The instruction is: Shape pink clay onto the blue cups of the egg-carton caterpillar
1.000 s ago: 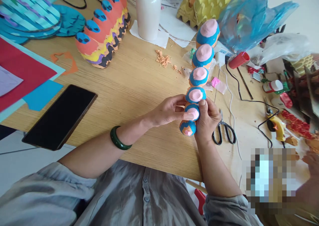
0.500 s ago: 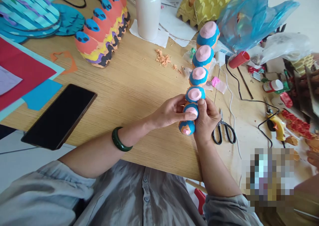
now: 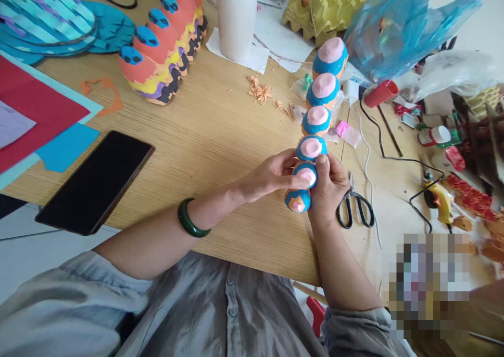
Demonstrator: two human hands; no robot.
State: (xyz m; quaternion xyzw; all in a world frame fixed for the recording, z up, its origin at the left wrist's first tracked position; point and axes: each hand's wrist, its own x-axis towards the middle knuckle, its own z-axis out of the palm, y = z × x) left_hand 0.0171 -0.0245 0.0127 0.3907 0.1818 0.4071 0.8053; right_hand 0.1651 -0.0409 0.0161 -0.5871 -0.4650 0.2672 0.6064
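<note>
Between my hands is a strip of egg carton [image 3: 323,86], its row of domed cups coated in blue with pale pink clay on top and orange beneath. My left hand [image 3: 271,177] holds its near end from the left, with the thumb pressing the pink clay [image 3: 305,177] on the second-nearest cup. From the right, my right hand [image 3: 328,189] grips the strip, thumb up against the side of the cups. The nearest cup [image 3: 298,201] has only a small pink bit on an orange patch. Fingers under the strip are hidden.
Black-handled scissors [image 3: 355,205] lie right of my right hand. A phone [image 3: 96,181] rests at the table's left edge. Farther back stand a painted orange carton strip [image 3: 165,47], a white bottle [image 3: 236,23] and a blue plastic bag [image 3: 405,31]. Cords and craft supplies crowd the right.
My left thumb has shifted slightly on the second-nearest cup, showing more of its pink clay. Both hands keep hold of the strip. The whole view has moved a little.
</note>
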